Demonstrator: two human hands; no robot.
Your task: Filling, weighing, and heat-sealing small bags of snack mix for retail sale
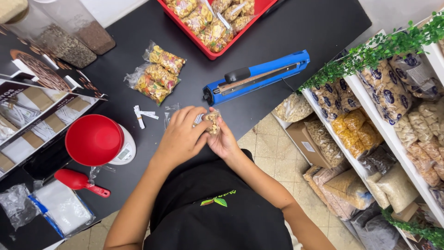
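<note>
Pinching a small clear bag of mixed nuts between them, the left hand and right hand close on it at the near table edge. Likely light, soft and crinkly (best gripped at its top), it sits near three filled bags and one blue heat sealer.
</note>
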